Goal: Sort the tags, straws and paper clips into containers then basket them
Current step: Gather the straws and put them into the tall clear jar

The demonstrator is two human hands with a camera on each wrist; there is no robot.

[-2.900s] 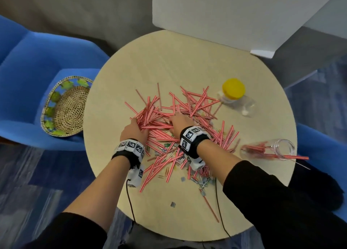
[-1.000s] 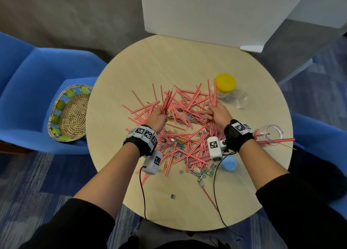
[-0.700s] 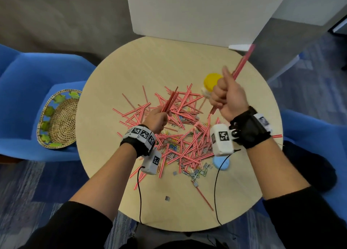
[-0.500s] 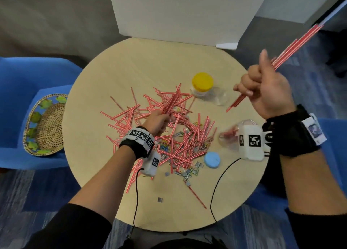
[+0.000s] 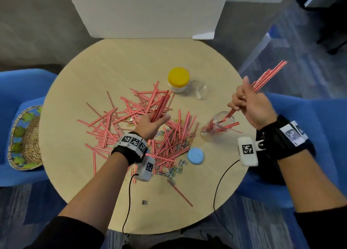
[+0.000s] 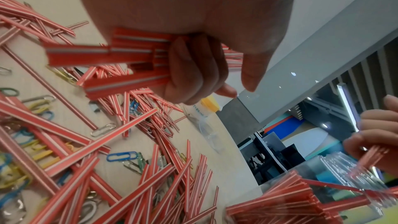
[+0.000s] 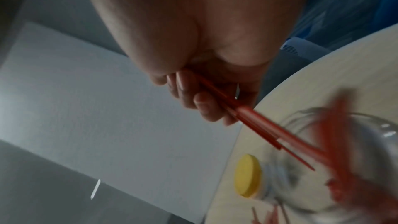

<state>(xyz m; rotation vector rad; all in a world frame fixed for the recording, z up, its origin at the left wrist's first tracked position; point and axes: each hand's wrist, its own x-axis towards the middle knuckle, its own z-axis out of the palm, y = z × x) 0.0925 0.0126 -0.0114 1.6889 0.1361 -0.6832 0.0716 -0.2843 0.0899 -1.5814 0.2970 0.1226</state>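
The right hand (image 5: 252,106) is raised over the right edge of the round surface (image 5: 112,65), fingers curled tight round a bundle of red-and-white straws (image 5: 262,81). The bundle slants: its upper ends point up and away to the right, its lower tips sit at the mouth of the open clear jar (image 5: 218,125). That jar lies tilted on its side near the surface's right edge, with straws already inside and a few poking out of the opening.

The left hand (image 5: 152,124) is low over the middle of the surface, gripping a second bundle of straws (image 5: 161,106) that fans up and away from the fist; the left wrist view shows the fingers (image 6: 193,69) wrapped round them.

Under and around it a scattered heap of loose straws (image 5: 116,121) covers the centre. Coloured paper clips (image 5: 173,171) and small metal tags (image 5: 144,202) lie mixed in towards the near side. A blue lid (image 5: 195,156) rests flat just beside the heap, near the open jar. A yellow-capped jar (image 5: 178,80) lies on the far side, apart from both hands. A woven basket (image 5: 26,138) sits on the blue chair (image 5: 24,83) to the left, off the surface.
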